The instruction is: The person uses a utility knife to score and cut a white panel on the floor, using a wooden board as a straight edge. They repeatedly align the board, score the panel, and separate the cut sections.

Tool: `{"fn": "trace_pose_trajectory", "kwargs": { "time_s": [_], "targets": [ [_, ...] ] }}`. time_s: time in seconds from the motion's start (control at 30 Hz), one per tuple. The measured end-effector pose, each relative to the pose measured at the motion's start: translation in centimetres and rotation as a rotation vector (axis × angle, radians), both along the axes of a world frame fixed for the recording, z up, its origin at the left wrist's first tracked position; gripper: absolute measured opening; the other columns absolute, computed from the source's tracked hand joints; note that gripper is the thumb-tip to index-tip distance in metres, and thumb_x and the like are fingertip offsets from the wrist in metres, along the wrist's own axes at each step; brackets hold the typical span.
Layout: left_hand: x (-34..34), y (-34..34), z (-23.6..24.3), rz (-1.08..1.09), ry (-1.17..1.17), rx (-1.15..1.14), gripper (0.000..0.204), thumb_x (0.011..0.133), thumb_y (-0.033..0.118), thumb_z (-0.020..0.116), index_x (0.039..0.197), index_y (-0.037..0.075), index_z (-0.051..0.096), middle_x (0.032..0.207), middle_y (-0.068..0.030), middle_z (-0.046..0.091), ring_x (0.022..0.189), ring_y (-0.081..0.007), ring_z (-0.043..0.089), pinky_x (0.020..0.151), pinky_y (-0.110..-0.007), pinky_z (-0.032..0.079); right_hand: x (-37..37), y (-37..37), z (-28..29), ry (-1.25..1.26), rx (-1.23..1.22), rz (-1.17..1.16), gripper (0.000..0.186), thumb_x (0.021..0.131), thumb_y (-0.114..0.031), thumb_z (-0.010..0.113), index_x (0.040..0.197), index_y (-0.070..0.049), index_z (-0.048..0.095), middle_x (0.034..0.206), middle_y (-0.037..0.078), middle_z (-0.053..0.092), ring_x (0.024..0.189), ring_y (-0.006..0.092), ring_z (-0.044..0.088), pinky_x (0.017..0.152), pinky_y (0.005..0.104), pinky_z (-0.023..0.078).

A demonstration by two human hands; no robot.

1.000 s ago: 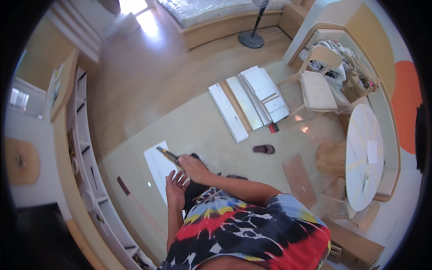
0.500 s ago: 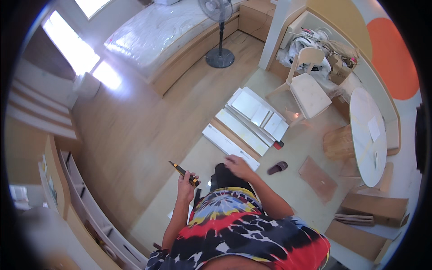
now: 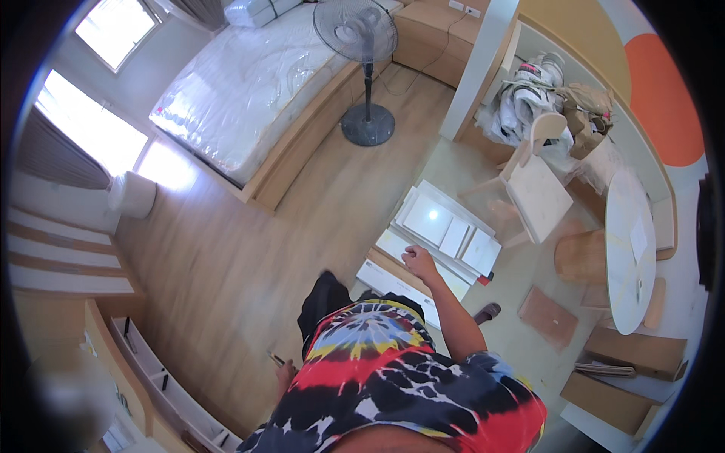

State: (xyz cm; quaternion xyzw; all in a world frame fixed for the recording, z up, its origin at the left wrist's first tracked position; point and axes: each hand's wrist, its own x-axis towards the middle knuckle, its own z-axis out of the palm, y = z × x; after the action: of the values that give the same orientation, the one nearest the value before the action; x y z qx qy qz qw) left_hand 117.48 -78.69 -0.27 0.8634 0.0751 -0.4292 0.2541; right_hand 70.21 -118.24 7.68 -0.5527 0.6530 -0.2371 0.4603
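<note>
Low at my left side, my left hand [image 3: 285, 371] is closed around a utility knife [image 3: 273, 357], its tip pointing forward; my shirt partly hides the forearm. The knife shows yellow and black in the earlier frame. My right hand [image 3: 420, 262] is held out in front with its fingers curled, and I see nothing in it. Below it in the view lies a stack of white panels [image 3: 430, 219], with a long white box [image 3: 377, 279] along its near side. I cannot tell any contact between that hand and the panels.
A standing fan [image 3: 368, 124] stands by the plastic-wrapped mattress [image 3: 226, 113]. To the right are a pale chair [image 3: 536, 192], a round white table [image 3: 630, 257], a slipper [image 3: 487, 312], a brown flat piece [image 3: 547, 317] and cardboard [image 3: 612, 396]. White shelving [image 3: 162, 381] runs along the left.
My left hand with the knife has dropped back toward my left side. My right hand has moved forward and right. My view has shifted, and a dark-trousered leg now shows further left.
</note>
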Motion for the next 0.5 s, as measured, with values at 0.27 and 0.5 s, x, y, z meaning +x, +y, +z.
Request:
{"fn": "trace_pose_trajectory", "kwargs": {
  "time_s": [0.27,0.5],
  "targets": [
    [3.9,-19.3,-0.7,-0.2,0.201,0.131,0.011,0.088,0.013,0.064,0.093,0.005,0.057,0.065,-0.0048,0.05,0.052,-0.0211,0.056,0.047,-0.035,0.05,7.3,-19.3,-2.8,0.177,-0.089,-0.103,0.043,0.082,-0.027,0.072,0.113,0.001,0.065,0.094,0.015,0.072,0.086,0.0277,0.07,0.078,0.0378,0.056],
    [16.2,-47.8,6.0,0.036,0.099,-0.141,0.013,0.091,0.016,0.064,0.088,0.007,0.053,0.064,-0.004,0.048,0.053,-0.0207,0.057,0.046,-0.034,0.05,14.2,-33.9,-4.7,0.224,-0.169,-0.201,0.047,0.08,-0.027,0.074,0.115,0.003,0.063,0.096,0.019,0.07,0.088,0.0306,0.069,0.079,0.0401,0.055]
  ]
}}
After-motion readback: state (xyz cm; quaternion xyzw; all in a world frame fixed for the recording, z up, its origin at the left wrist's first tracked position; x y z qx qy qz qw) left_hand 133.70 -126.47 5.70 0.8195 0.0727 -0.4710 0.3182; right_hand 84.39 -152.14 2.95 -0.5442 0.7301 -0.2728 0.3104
